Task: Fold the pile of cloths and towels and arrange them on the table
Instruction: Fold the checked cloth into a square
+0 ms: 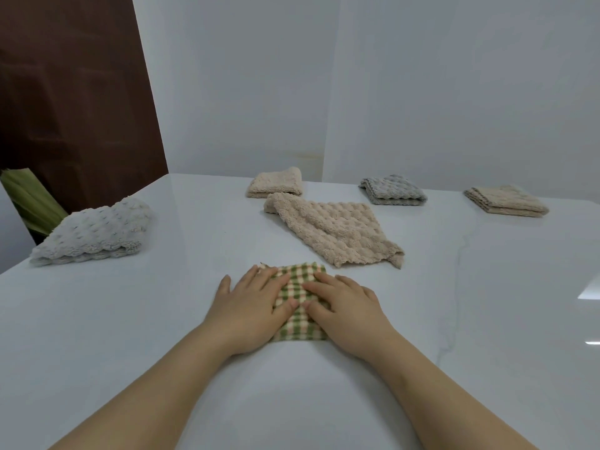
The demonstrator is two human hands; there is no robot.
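A small green-and-cream checked cloth [300, 287], folded into a narrow rectangle, lies on the white table [130, 319] in front of me. My left hand [250, 303] lies flat on its left side and my right hand [347, 306] lies flat on its right side, fingers straight, pressing it down. Just beyond it a beige bobbly towel [334, 232] lies spread out, with one corner rolled over. Folded towels sit further off: a beige one [276, 183], a grey one [393, 190], another beige one [506, 201] at the right, and a pale grey one [97, 232] at the left.
A white wall [389, 92] rises right behind the table's far edge. A dark brown panel [71, 92] and green leaves [29, 199] stand beyond the table's left edge. The bare white surface stretches to the right and in front of me.
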